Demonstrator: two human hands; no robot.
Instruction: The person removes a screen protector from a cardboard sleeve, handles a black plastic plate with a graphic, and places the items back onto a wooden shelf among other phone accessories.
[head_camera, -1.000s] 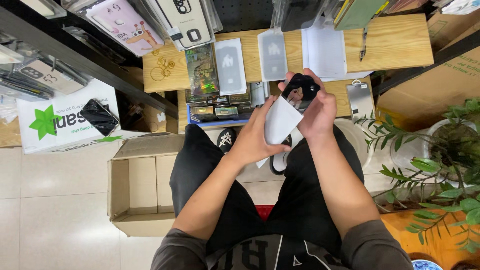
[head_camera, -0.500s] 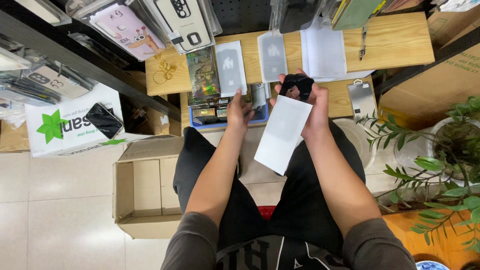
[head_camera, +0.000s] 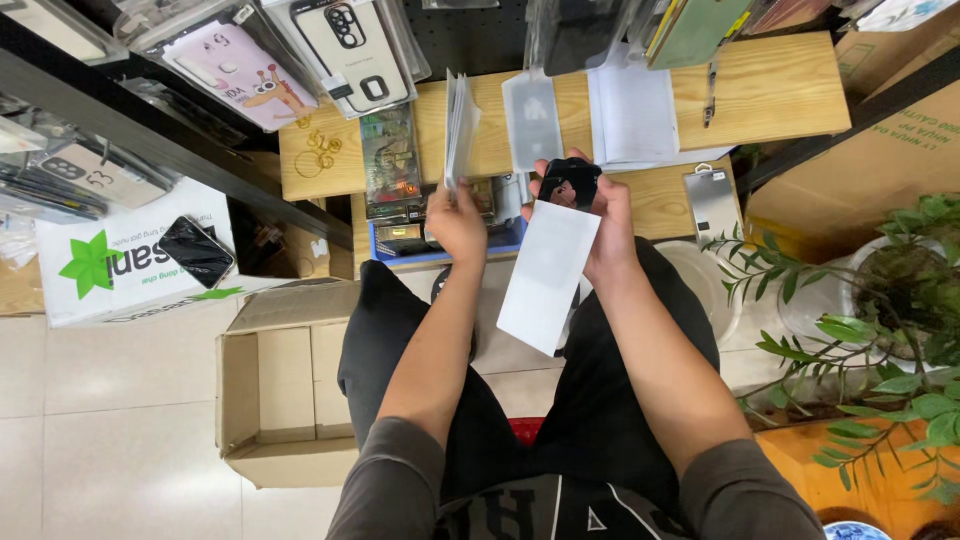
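A white packet and a black phone case are gripped in the right hand above the lap, while the left hand's fingers are closed on a clear sleeve being sorted at the worktop; careful placement seems next.

A wooden shelf was positioned at twelve o'clock, loaded with clear packets and white sleeves. On the tiled floor, an open cardboard box was placed at nine o'clock.
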